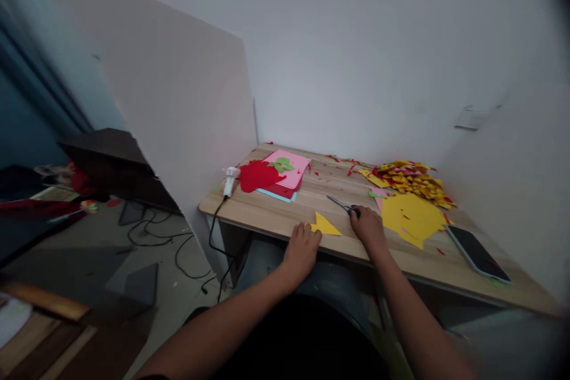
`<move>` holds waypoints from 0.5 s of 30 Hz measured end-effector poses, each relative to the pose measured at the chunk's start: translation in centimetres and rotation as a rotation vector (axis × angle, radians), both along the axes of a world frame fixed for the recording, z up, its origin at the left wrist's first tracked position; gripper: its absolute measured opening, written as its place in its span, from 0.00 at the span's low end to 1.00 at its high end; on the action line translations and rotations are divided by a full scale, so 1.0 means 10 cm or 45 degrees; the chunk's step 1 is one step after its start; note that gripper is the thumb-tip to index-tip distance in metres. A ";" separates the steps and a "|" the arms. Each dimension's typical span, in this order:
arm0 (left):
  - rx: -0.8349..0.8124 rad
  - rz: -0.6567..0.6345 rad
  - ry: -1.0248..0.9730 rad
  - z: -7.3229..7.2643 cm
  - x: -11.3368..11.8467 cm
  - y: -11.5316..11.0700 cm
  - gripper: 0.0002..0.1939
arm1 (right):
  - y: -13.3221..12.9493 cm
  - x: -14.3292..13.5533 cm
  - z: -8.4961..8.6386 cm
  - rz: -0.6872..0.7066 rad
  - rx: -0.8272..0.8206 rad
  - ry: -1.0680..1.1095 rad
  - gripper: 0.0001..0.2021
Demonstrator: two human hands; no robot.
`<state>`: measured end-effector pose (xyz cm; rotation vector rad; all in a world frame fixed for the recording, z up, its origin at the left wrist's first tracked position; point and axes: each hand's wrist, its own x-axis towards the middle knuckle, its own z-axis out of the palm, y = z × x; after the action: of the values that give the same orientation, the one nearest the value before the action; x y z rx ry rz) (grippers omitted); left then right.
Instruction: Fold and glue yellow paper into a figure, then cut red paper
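A folded-looking, pointed piece of yellow paper (pixel 327 225) lies near the front edge of the desk. The fingers of my left hand (pixel 301 247) are bent over its left end and hold it; the thumb is hidden. To the right, my right hand (pixel 369 227) is closed around the dark handles of a pair of scissors (pixel 341 204). Their blades point left and away from me, resting on or just above the wood, apart from the yellow paper. Beside my right hand is a larger stack of yellow paper (pixel 405 217).
A heap of yellow and red cut paper (pixel 407 181) sits at the back right. Pink paper (pixel 294 169), red paper (pixel 258 177) and a white corded device (pixel 230 181) lie on the left. A phone (pixel 477 252) rests near the right front edge. A white partition (pixel 191 89) borders the desk.
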<state>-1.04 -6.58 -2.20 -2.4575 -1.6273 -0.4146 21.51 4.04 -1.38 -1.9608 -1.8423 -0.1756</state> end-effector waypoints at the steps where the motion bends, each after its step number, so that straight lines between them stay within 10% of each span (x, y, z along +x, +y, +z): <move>1: 0.001 0.005 -0.001 -0.01 0.00 -0.01 0.18 | -0.01 0.00 0.00 0.004 0.011 0.011 0.15; 9: -0.012 0.026 -0.038 -0.15 0.04 -0.04 0.23 | -0.12 -0.21 0.25 0.056 0.181 0.210 0.16; 15: -0.010 0.053 -0.090 -0.21 0.12 -0.01 0.25 | 0.06 -1.64 0.74 0.521 0.021 0.362 0.13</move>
<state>0.18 -6.68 -4.31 -2.4362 -1.7067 -0.4953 5.13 4.66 5.99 -1.4662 -1.9856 0.2026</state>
